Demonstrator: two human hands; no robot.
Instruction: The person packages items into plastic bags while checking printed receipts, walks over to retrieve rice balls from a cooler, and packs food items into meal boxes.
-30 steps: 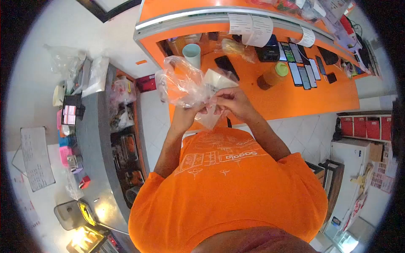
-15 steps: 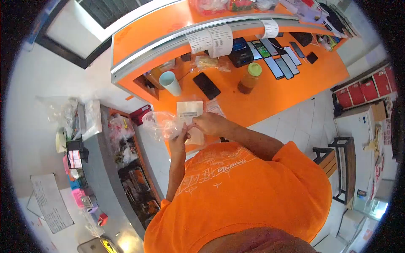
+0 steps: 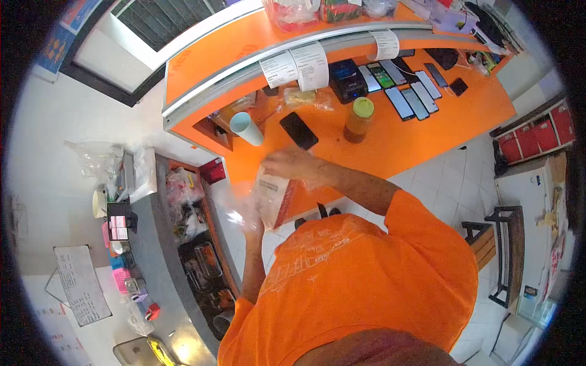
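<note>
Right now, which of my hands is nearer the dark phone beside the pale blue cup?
Right. Your right hand is at the upper end of the packet, just short of the phone; your left hand is farther back, by the packet's lower end.

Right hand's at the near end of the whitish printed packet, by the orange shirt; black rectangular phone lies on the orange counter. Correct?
Not quite: the head view shows the right hand at the far end of the whitish printed packet, away from the orange shirt. The black rectangular phone does lie on the orange counter.
</note>
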